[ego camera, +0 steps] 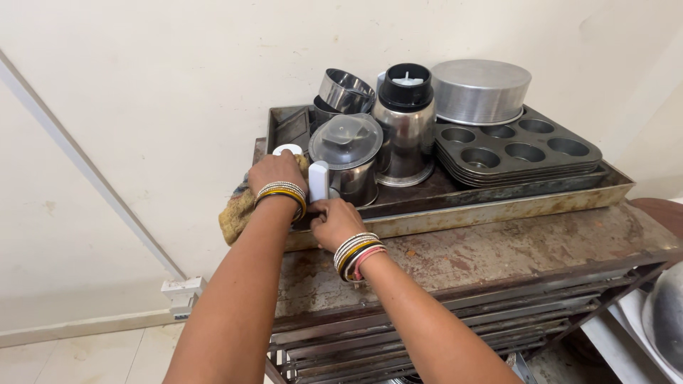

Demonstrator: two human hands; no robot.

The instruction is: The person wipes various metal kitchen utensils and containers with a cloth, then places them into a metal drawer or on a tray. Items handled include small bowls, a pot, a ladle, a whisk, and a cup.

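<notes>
Gripping the tray (455, 211) edge, right hand (334, 220); left hand (276, 173) on cloth (235, 213).

Both forearms are bare, no sleeves reaching the wrists. The left hand (276, 173) wears a stack of thin bangles, silvery white ones with gold and a dark band. The right hand (334, 222) carries a similar stack: white, gold, black, then pink and red nearest the forearm

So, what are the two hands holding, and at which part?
The right hand grips the small steel jar by the lower end of its white handle. The left hand presses on a brownish cloth; whether it grips it cannot be told.
</notes>
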